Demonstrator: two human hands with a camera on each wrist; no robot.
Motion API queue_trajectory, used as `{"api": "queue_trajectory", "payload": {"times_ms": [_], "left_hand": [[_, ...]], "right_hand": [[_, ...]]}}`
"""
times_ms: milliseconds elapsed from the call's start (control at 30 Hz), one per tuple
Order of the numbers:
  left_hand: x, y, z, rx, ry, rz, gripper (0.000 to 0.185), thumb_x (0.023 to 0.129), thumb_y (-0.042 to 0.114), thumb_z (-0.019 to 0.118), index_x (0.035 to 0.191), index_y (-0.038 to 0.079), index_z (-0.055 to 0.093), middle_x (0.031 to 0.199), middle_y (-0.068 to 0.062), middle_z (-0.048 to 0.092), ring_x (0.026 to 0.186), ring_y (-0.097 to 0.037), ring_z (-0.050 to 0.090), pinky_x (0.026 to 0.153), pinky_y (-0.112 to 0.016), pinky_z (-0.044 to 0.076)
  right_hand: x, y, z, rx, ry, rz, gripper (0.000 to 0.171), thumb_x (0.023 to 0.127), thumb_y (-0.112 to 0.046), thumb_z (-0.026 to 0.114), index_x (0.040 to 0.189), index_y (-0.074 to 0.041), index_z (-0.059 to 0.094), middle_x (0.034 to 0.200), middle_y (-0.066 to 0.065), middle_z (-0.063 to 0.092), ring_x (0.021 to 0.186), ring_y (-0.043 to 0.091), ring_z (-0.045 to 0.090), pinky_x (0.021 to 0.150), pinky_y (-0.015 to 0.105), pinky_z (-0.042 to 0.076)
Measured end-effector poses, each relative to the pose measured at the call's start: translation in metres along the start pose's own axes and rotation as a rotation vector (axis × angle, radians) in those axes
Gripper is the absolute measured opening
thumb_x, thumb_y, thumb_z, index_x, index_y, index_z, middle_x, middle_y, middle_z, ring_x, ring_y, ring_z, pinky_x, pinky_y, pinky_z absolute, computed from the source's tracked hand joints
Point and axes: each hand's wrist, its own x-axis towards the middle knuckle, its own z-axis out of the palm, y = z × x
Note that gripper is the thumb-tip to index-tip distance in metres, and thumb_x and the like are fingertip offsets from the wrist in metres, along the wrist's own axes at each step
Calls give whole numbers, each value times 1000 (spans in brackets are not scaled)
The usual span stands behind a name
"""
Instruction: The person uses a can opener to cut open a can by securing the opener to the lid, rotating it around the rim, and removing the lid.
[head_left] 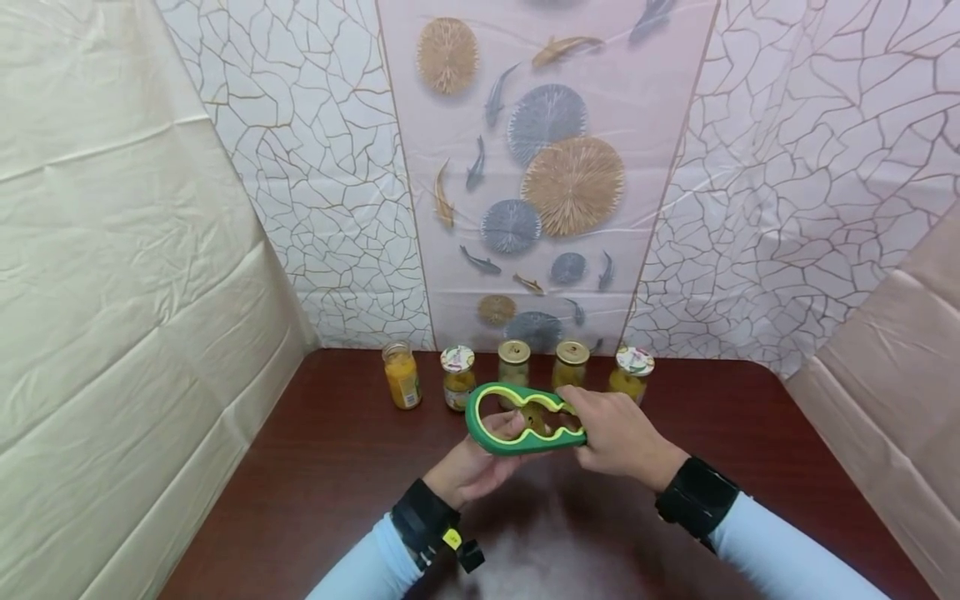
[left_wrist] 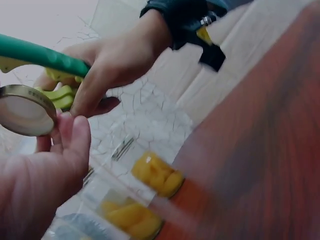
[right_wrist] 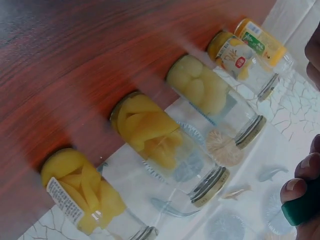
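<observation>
Both hands, left hand point(head_left: 472, 467) and right hand point(head_left: 618, 433), grip a green jar opener point(head_left: 517, 419); far jars' point(head_left: 515, 361) labels are unreadable.

A dark reddish-brown wooden worktop point(head_left: 315, 467) carries a row of five glass jars along its far edge, against the wall. From the left: a jar with orange contents point(head_left: 401, 375), a jar with a patterned lid point(head_left: 457, 377), two gold-lidded jars point(head_left: 513, 361) point(head_left: 572, 362), and another patterned-lid jar point(head_left: 632, 372) at the right end. Behind them hangs a pale panel printed with fish and round fans point(head_left: 540, 167), flanked by white sheeting veined with gold cracks point(head_left: 315, 167). Cream sheeting point(head_left: 112, 292) covers the left side.
</observation>
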Motion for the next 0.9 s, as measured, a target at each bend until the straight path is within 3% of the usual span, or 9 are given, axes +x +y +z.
{"api": "queue_trajectory", "payload": {"times_ms": [133,200,333,500,667,900], "left_hand": [[-2,3,-8,147,138,-6,22,106,31,70,119,14,66,107,8,71,106,-5,70,106,-29,55],[-5,6,-12,230,193,-22,21,106,26,68,122,11,65,107,8,70,104,-7,68,105,-30,55],[-19,17,-19,414,295,-51,35,107,20,66,137,2,59,114,4,68,108,-11,65,104,-33,55],[-42,29,-30,610,405,-69,54,101,25,76,144,-2,57,123,-2,67,111,-12,65,96,-30,56],[-56,31,-40,657,413,-86,55,101,26,77,146,2,57,132,-5,65,115,-14,64,94,-28,56],[-58,26,-48,675,461,-46,54,99,24,79,143,-1,60,126,-9,67,109,-15,65,91,-27,56]], "right_hand": [[-3,7,-1,-15,3,24,54,65,-8,79,115,-15,58,74,-14,50,59,0,36,52,18,30],[-5,13,-2,-23,-3,34,53,65,-6,76,114,-15,58,73,-14,49,57,0,34,51,18,28],[-12,29,-6,-44,-10,64,53,67,-5,74,117,-13,58,73,-11,52,56,1,36,51,19,31],[-24,51,-9,-70,-34,178,55,72,-11,79,123,-12,59,77,-6,60,59,4,44,54,24,39],[-31,65,-8,-78,-67,256,53,75,-11,78,124,-10,57,70,-7,51,57,7,42,54,25,36],[-29,64,-3,-58,-87,255,49,73,-12,78,118,-13,57,71,-8,49,57,6,41,54,25,36]]}}
